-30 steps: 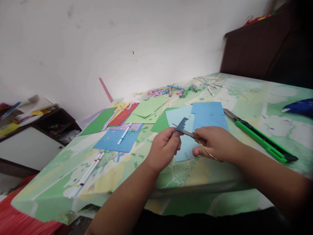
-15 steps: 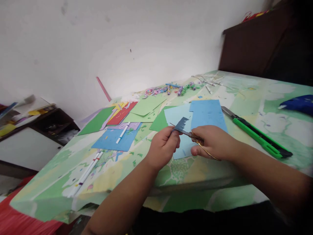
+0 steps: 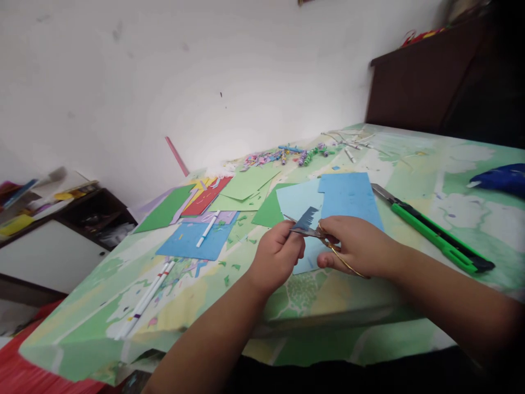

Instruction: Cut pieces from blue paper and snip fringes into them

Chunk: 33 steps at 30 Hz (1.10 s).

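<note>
My left hand [image 3: 276, 253] is closed, pinching the lower end of a dark blue paper strip [image 3: 307, 218] whose right edge is cut into a fringe. Gold-handled scissors [image 3: 324, 239] are in my right hand [image 3: 359, 244], its fingers and thumb in the loops. The scissor blades are parted and lie across the strip just above my left fingers. Beneath my hands on the table are a light blue sheet [image 3: 296, 195] and a brighter blue sheet [image 3: 350, 197].
A green utility knife [image 3: 438, 232] with its blade out lies right of my hand. Coloured sheets [image 3: 246, 186], white markers [image 3: 145, 301], green scraps [image 3: 235, 266] and rolled paper pieces [image 3: 303, 157] cover the patterned tablecloth [image 3: 328, 298]. A blue tool [image 3: 500, 178] sits at the far right.
The view has tilted up slightly, so the table sits lower in it. The scissor blades look wider apart, and the strip has turned a little in my left hand.
</note>
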{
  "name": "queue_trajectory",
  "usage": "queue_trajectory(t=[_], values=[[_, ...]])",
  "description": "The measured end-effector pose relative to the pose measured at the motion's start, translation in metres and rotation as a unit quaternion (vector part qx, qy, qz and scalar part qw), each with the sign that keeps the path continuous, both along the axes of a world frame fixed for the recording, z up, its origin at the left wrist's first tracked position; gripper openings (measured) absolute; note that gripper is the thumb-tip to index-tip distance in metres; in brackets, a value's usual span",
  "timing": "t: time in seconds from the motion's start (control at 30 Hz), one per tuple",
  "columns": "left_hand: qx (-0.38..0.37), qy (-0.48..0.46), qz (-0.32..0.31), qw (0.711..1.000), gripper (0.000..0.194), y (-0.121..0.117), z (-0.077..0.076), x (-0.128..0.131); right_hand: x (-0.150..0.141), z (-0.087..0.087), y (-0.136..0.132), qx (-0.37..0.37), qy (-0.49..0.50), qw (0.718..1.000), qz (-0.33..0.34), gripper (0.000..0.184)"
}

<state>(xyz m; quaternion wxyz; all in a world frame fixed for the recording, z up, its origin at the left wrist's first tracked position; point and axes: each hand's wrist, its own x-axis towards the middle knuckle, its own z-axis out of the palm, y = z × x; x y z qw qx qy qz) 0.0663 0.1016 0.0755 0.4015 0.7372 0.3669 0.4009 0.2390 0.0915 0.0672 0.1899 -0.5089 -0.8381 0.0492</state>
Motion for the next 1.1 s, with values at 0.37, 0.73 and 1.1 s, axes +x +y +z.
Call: queue_trajectory(t=[0.37,0.73,1.1], values=[[0.003,0.001,-0.002,1.0,0.027,-0.0009,0.0001,0.0009,-0.0004,0.0011,-0.0004,-0.042,0.012,0.999,0.026,0.042],[0.004,-0.005,-0.009,1.0,0.026,-0.0018,-0.0007,0.0,0.0004,0.0001,-0.0006,-0.038,0.018,0.998,0.036,0.043],[0.042,0.01,-0.015,0.999,0.026,-0.0035,0.0031,-0.0033,0.0014,-0.0014,-0.0014,-0.034,0.037,0.996,0.071,0.047]])
